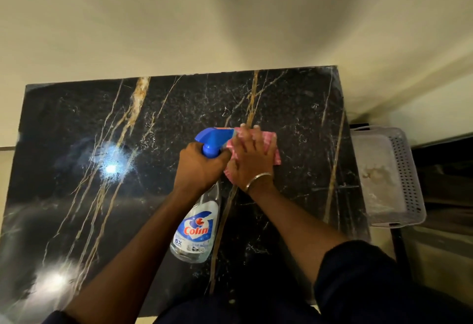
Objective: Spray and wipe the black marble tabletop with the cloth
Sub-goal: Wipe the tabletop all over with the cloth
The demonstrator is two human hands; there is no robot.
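The black marble tabletop with gold and white veins fills the middle of the view. My left hand grips the neck of a clear spray bottle with a blue trigger head, held above the table's centre, its nozzle pointing right at the cloth. My right hand holds a pink checked cloth right beside the nozzle, fingers spread over it. A metal bangle sits on my right wrist. The cloth's lower part is hidden under my hand.
A pale perforated plastic basket stands off the table's right edge. A cream wall runs behind the table's far edge. Two bright light reflections glare on the left half of the marble.
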